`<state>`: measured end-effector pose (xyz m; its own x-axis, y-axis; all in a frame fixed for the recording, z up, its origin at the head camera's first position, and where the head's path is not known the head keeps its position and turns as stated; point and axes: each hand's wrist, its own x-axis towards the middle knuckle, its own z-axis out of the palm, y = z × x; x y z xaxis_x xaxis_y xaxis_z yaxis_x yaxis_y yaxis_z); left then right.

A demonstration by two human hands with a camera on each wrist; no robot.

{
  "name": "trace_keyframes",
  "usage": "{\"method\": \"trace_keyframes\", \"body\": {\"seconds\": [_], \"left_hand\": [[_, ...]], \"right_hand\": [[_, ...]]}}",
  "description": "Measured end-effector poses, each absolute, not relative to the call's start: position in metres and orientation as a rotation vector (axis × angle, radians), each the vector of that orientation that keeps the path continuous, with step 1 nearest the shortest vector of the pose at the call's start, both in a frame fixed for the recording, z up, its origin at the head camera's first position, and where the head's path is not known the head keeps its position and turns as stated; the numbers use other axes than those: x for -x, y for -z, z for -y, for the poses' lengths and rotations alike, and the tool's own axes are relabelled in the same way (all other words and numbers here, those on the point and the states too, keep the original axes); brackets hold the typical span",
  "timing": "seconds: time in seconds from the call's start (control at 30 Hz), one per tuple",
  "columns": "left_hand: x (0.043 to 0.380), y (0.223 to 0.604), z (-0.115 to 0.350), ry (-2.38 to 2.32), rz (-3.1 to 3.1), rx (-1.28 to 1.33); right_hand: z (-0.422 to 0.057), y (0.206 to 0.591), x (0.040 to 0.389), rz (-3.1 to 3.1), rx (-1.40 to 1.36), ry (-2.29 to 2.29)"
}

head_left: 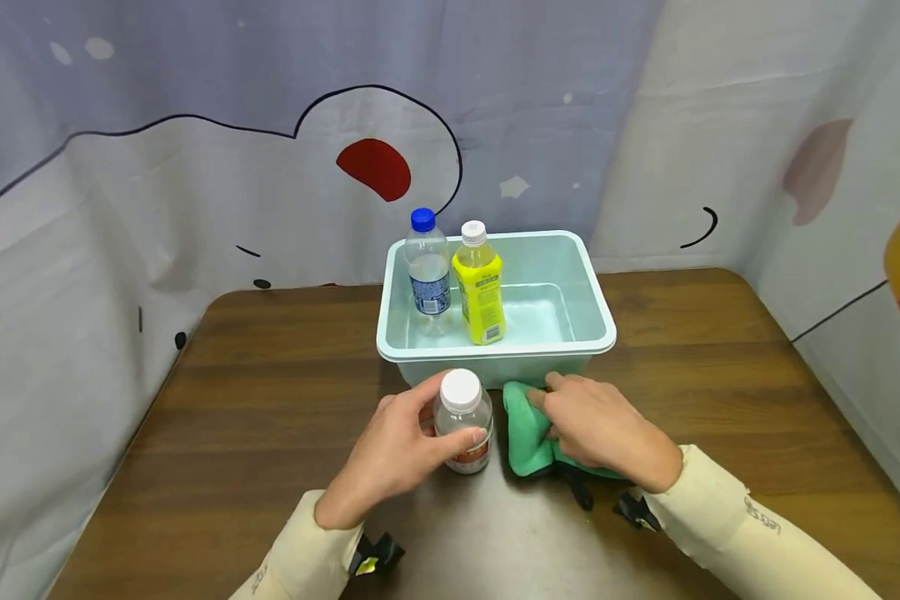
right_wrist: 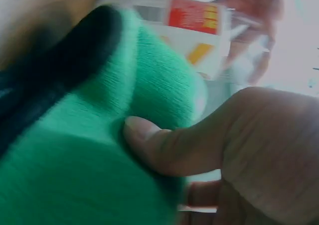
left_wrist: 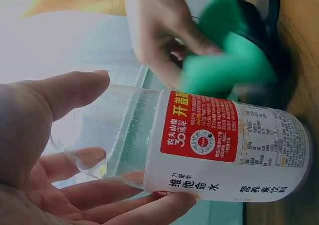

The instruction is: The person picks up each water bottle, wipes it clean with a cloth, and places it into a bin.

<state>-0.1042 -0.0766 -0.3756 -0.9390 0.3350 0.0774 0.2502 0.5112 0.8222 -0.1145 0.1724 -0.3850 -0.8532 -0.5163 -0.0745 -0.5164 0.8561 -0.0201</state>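
My left hand [head_left: 397, 442] grips a clear plastic bottle [head_left: 461, 417] with a white cap, which stands upright on the table in front of the basin. In the left wrist view the bottle's white label [left_wrist: 224, 150] carries a red panel, and the thumb and fingers curl about its upper part. Just right of it my right hand [head_left: 607, 417] pinches a green cloth [head_left: 525, 429] with a black edge. The right wrist view shows the thumb [right_wrist: 164, 140] pressed into the folded cloth, close beside the bottle.
A pale blue-green plastic basin [head_left: 592, 329] stands behind the hands. Inside it are a blue-capped clear bottle [head_left: 429, 275] and a yellow-labelled bottle [head_left: 482, 292] with a white cap. The wooden table [head_left: 270, 400] ends at a patterned curtain [head_left: 232, 192].
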Motion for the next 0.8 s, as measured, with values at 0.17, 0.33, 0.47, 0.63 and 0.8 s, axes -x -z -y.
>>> {"method": "trace_keyframes", "body": {"seconds": [0.17,0.33,0.47,0.63,0.8], "left_hand": [[0.106,0.375,0.079,-1.326,-2.705,-0.619],[0.106,0.368,0.083,-1.293,-2.709,-0.673],[0.104,0.358,0.084,-1.289,-2.719,-0.702],[0.103,0.344,0.083,-1.266,-2.726,-0.761],[0.103,0.33,0.082,-1.266,-2.687,-0.779]], "right_hand": [[-0.176,0.406,0.117,-2.857,0.731,0.19],[-0.176,0.42,0.114,-2.811,0.762,0.289],[-0.175,0.426,0.11,-2.824,0.784,0.313],[-0.177,0.43,0.11,-2.799,0.761,0.37],[-0.181,0.431,0.114,-2.765,0.662,0.437]]}}
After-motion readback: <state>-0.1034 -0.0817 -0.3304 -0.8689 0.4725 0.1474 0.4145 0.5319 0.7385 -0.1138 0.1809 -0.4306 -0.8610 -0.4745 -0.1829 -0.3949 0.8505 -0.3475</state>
